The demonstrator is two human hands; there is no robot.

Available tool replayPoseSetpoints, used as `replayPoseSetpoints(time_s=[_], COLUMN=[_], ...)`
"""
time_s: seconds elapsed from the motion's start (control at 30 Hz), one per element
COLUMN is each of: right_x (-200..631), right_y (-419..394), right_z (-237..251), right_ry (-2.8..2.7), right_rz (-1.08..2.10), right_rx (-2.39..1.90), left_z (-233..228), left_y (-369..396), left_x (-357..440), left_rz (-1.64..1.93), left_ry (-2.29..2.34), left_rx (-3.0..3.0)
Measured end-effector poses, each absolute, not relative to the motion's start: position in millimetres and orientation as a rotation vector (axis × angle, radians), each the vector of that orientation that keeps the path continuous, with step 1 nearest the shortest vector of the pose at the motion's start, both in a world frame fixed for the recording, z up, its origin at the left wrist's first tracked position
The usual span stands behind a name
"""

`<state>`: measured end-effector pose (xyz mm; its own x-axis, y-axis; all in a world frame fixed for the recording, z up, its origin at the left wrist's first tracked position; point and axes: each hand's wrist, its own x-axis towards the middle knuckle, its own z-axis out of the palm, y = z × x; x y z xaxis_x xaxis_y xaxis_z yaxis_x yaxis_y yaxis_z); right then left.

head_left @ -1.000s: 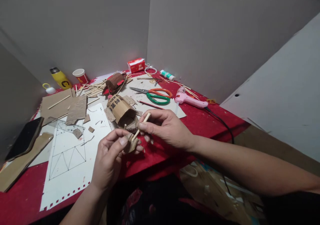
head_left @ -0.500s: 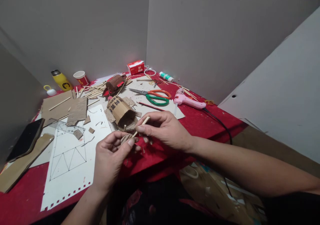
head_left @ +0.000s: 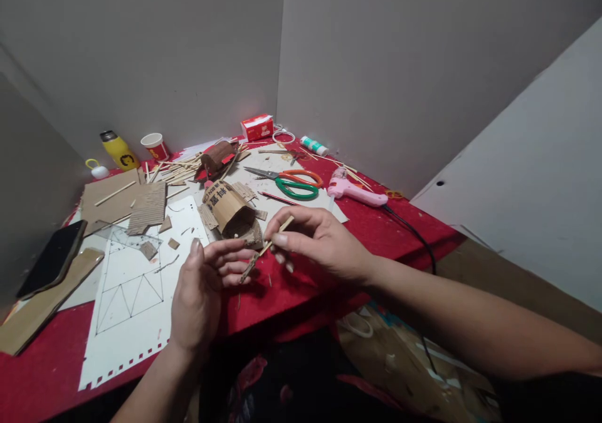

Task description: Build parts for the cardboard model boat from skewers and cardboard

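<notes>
Right hand [head_left: 320, 244] pinches a thin wooden stick [head_left: 266, 248] between thumb and fingertips, gripping it near the upper end; the stick slants down and to the left, and its lower end lies against the fingers of the left hand [head_left: 200, 291]. Compared with the frame half a second earlier, the left hand has opened: thumb and forefinger, previously closed on a small cardboard scrap at the stick's tip, are now spread apart with the palm turned toward the camera, and no scrap is clearly visible in that hand. The stick itself has dropped lower and sits at a flatter angle than before. It is pale at the gripped end and looks darker toward the lower tip. Both hands are above the near edge of the red table [head_left: 399, 222], just in front of a curved cardboard model [head_left: 230, 210] with black printed characters. Behind it lie green and orange scissors [head_left: 294, 182] and a pink glue gun [head_left: 355, 188]; a white sheet with drawn triangles [head_left: 136, 285] lies beside the left hand.
</notes>
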<state>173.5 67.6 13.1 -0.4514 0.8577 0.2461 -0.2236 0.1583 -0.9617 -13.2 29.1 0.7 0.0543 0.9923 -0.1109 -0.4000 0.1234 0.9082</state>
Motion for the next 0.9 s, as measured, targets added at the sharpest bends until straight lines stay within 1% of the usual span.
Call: replayPoseSetpoints(time_s=[0.1, 0.27, 0.33, 0.63, 0.9], right_x=[179, 187, 189, 196, 203], right_y=[68, 68, 67, 64, 69], right_z=[12, 5, 2, 0, 3], right_ry=[-1.478, -1.43, -1.402, -1.337, -1.368], right_rz=[1.52, 1.637, 1.665, 1.813, 1.925], right_rx=[-0.631, -0.507, -0.484, -0.49, -0.385], left_z=[1, 5, 6, 3, 4], left_y=[27, 17, 14, 6, 3], left_x=[-14, -10, -6, 4, 4], left_rz=[1.242, 0.953, 0.893, 0.913, 0.874], left_ry=[0.993, 0.909, 0.886, 0.953, 0.862], left_rx=[0.951, 0.955, 0.95, 1.066, 0.989])
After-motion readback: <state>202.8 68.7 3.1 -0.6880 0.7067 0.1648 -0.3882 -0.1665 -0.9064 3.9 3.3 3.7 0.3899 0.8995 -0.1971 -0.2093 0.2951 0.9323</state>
